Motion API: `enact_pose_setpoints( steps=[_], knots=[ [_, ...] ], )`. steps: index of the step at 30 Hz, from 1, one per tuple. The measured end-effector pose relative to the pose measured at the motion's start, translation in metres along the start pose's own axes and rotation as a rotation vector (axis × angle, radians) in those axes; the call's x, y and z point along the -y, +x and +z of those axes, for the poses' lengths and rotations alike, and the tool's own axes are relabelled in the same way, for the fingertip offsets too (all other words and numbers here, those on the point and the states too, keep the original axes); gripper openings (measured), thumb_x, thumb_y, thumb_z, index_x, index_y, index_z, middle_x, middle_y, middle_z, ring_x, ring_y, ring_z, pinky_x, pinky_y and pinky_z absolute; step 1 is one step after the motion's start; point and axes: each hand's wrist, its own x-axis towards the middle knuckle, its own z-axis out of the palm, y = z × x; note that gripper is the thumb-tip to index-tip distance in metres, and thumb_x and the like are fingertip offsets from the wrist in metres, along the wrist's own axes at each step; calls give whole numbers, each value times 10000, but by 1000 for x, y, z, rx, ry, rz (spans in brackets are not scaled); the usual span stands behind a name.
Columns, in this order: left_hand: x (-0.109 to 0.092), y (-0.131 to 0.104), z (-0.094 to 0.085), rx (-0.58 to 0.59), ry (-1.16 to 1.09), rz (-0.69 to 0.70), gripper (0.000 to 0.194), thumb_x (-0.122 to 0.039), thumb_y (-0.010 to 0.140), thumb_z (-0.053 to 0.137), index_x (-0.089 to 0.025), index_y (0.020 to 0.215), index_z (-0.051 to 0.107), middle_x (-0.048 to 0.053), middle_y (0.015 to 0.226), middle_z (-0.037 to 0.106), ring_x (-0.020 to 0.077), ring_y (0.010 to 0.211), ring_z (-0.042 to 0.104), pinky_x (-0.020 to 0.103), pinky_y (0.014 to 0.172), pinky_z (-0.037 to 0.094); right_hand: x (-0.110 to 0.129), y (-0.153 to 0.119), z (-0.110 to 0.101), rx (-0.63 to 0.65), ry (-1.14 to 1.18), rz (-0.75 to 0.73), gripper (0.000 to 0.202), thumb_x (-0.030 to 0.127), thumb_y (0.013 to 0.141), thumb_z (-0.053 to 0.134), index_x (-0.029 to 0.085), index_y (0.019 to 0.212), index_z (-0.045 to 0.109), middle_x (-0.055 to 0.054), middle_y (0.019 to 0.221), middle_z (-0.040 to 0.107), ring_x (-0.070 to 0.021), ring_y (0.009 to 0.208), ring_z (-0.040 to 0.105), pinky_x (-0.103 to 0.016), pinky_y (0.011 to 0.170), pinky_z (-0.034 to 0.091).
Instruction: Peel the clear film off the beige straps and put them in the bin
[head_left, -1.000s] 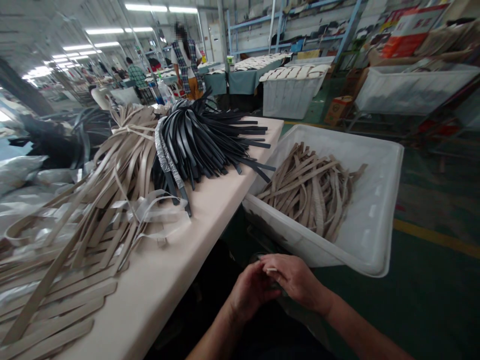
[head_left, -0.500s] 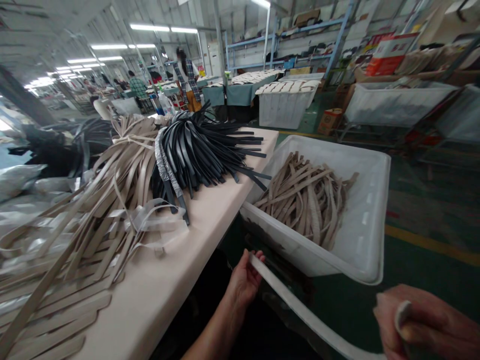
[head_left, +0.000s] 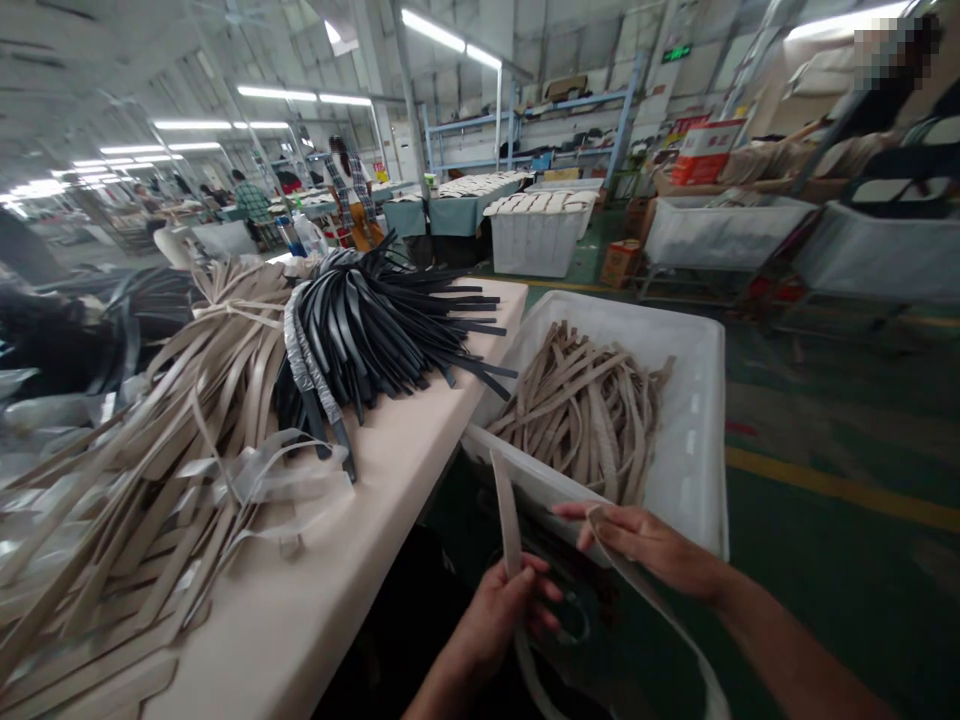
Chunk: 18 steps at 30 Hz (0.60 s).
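A long beige strap passes through my left hand, its free end sticking up above the closed fingers. The strap hangs in a loop below, off the bottom of the view. My right hand pinches another part of beige strap near its end, just in front of the white bin. Inside that bin lies a heap of beige straps. On the table to the left are a bundle of black straps and a tied bundle of beige straps.
Clear plastic wrapping lies on the table by the bundles. Beyond stand a white bin with pale pieces on top, wheeled bins and a cardboard box. A person stands at the far tables.
My right hand has moved left and in, close to my left hand. The strap end now rises above my left hand. The view has turned right, and a person's head shows at upper right.
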Motion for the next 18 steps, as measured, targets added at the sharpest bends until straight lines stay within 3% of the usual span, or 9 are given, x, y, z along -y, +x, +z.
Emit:
enact_pose_setpoints(
  steps=[3, 6, 8, 11, 13, 15, 18],
  knots=[
    [2, -5, 5, 129, 93, -6, 445, -526, 808, 703, -127, 983, 616, 47, 810, 719, 97, 553, 641, 190, 524, 415, -11, 34, 15, 37, 280, -68, 506, 669, 876, 625, 173, 866, 725, -131, 1432, 527, -308, 1194, 582, -455, 1052, 431],
    [0, -8, 5, 218, 163, 1, 465, -558, 822, 672, -130, 994, 610, 54, 835, 714, 106, 562, 639, 213, 545, 440, -12, 58, 22, 47, 458, -160, 421, 615, 844, 706, 196, 860, 739, -105, 1369, 590, -293, 1311, 496, -444, 1144, 325],
    [-8, -11, 5, 226, 241, 23, 458, -564, 849, 633, -133, 1005, 625, 69, 866, 721, 130, 610, 657, 248, 594, 485, -4, 68, 25, 17, 463, -197, 407, 612, 841, 712, 209, 882, 745, -99, 1256, 667, -294, 1265, 536, -474, 1138, 329],
    [-33, -17, 11, 138, 409, 239, 465, -519, 857, 645, -166, 1160, 629, 103, 1128, 716, 226, 1005, 682, 341, 902, 523, 20, 71, 36, -83, 353, -290, 418, 615, 889, 656, 211, 932, 754, -98, 1158, 711, -296, 1181, 591, -493, 1111, 355],
    [-55, -22, 17, 66, 477, 430, 585, -509, 825, 687, -200, 1306, 564, 102, 1330, 638, 282, 1275, 549, 394, 1098, 421, 38, 66, 47, -133, 190, -408, 385, 570, 956, 588, 225, 1002, 753, -91, 1219, 689, -283, 1230, 559, -480, 1128, 334],
    [-72, -26, 24, 12, 494, 545, 691, -520, 797, 710, -206, 1379, 509, 112, 1430, 569, 319, 1363, 468, 444, 1161, 366, 54, 57, 60, -117, -5, -498, 342, 512, 1007, 527, 250, 1056, 743, -70, 1262, 677, -263, 1269, 533, -494, 1175, 248],
    [-78, -30, 29, -62, 510, 578, 587, -488, 851, 657, -205, 1355, 555, 119, 1456, 553, 327, 1367, 476, 460, 1171, 361, 69, 44, 77, -68, -173, -533, 328, 477, 1034, 485, 272, 1066, 740, -41, 1230, 704, -251, 1278, 530, -531, 1204, 120]
  ],
)
